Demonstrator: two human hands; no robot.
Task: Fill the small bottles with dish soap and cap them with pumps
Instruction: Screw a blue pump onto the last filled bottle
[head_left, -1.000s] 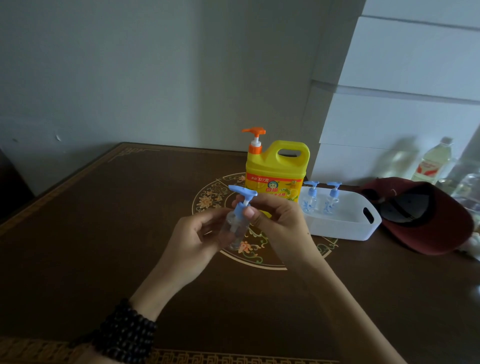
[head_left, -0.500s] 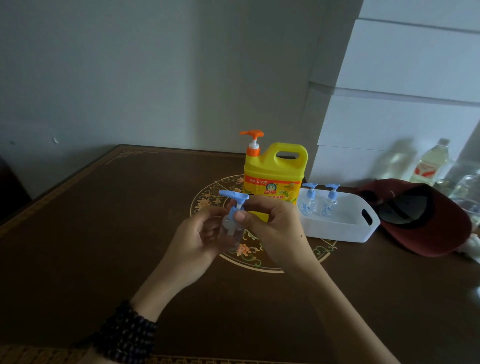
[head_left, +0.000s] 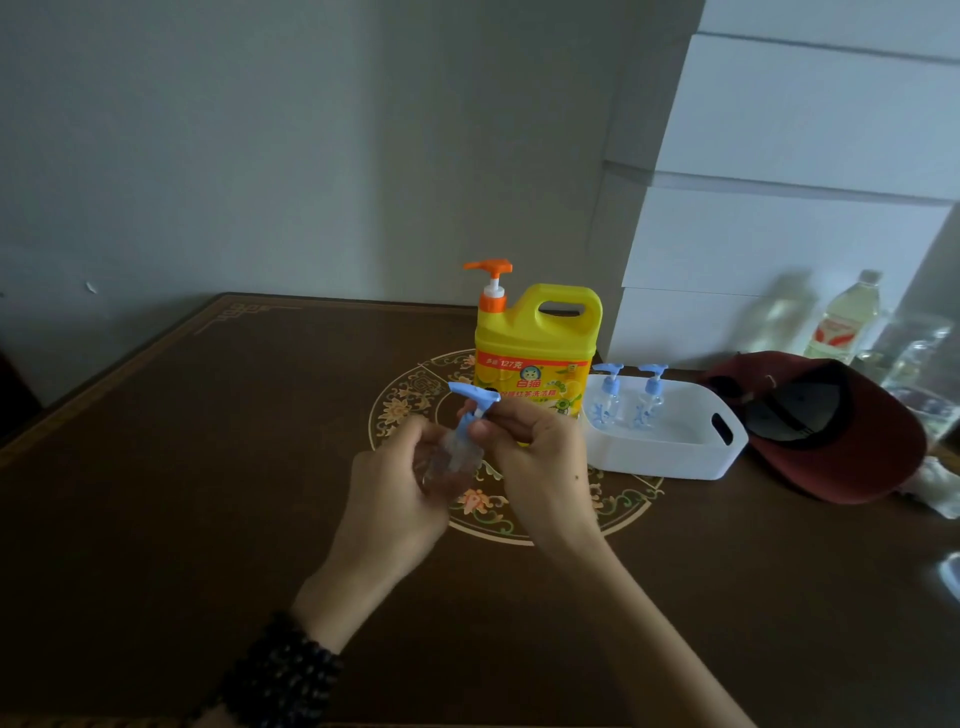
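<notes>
You see a clear plastic bottle (head_left: 451, 464), glossy yellow plastic jug (head_left: 535, 358), polished wood table (head_left: 208, 467), matt cloth cap (head_left: 852, 441).

Above the middle of the table (head_left: 208, 467), the left hand (head_left: 400, 499) grips a clear small bottle (head_left: 452, 462), tilted, while the right hand (head_left: 540, 457) pinches the collar of its blue pump (head_left: 474, 396). Behind them a yellow soap jug (head_left: 535, 353) with an orange pump stands upright. Toward the right edge a white tray (head_left: 670, 457) holds two pump-capped bottles (head_left: 605, 397), upright. A red cap (head_left: 852, 447) lies just beside the tray. A dark bead bracelet (head_left: 280, 670) circles the left wrist.
</notes>
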